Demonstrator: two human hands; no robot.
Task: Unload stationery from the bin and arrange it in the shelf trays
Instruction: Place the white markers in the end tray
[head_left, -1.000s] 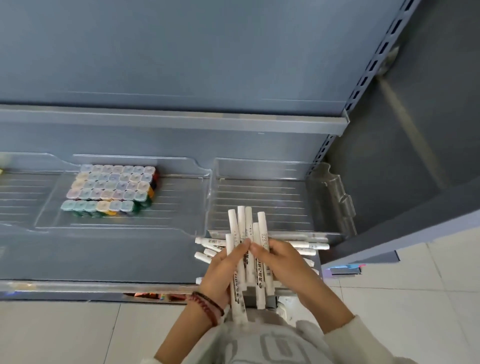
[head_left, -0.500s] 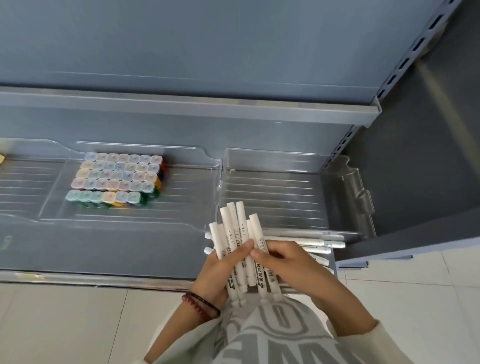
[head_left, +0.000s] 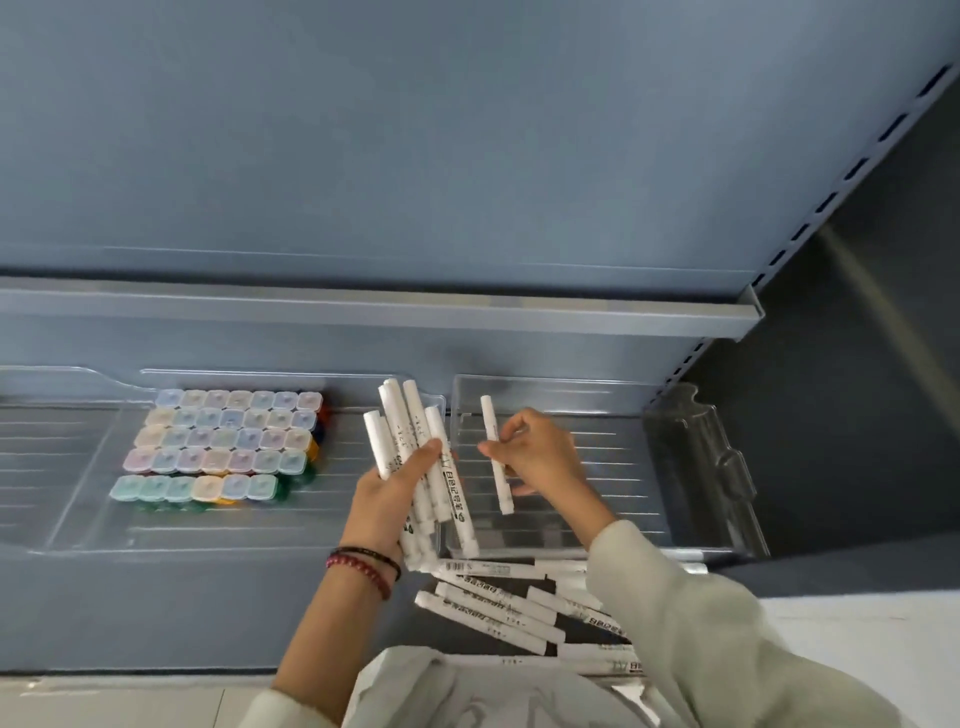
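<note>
Split off since 0.5 s ago: right hand (head_left: 540, 457) now pinching single white marker (head_left: 496, 457) over empty clear tray (head_left: 623, 395), left hand (head_left: 395, 493) clamped on remaining bundle (head_left: 410, 441), so placing abt to start.

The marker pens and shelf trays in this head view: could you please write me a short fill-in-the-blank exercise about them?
1. The right hand holds ___ white marker over the clear right tray.
2. The bundle of markers is gripped by the ___ hand.
3. The pastel-capped boxes sit in the tray to the ___ of the hands.

Missing words: one; left; left
</note>
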